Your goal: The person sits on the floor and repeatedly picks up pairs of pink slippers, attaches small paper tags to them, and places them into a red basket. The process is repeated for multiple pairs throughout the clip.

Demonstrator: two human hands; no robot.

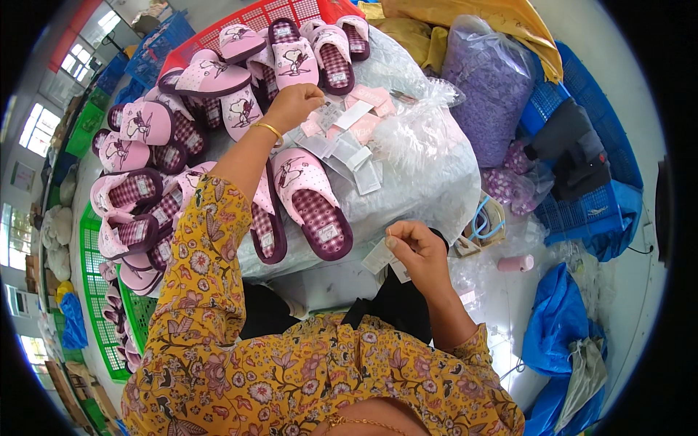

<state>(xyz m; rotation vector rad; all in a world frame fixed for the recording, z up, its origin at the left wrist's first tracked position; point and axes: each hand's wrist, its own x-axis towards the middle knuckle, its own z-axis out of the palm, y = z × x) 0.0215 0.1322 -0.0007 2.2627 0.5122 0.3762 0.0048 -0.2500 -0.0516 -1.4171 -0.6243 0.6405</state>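
Left hand (292, 104) is stretched out to about 11 o'clock, fingers pinched narrow on a small white tag (321, 102) at the edge of the tag pile (349, 134) — white and pale pink slips scattered loose on a clear plastic sheet (422, 182) that covers the worktop. A gold bangle (270, 130) sits on that wrist.

Right hand (418, 251) is close in, just right of centre, fingers closed on a couple of white tags (382, 258) held over the near edge of the sheet.

A pink slipper with checked insole (313, 203) lies between the two hands, toe toward the tag pile, touching the left forearm's side. More pink slippers (167, 145) are heaped from 9 to 12 o'clock, some spilling against a red crate (269, 14).

At 1 o'clock — a clear bag of purple pieces (491, 87). At 3 o'clock, a pink thread spool (516, 263) stands well apart from the right hand, beside blue bags (560, 320).
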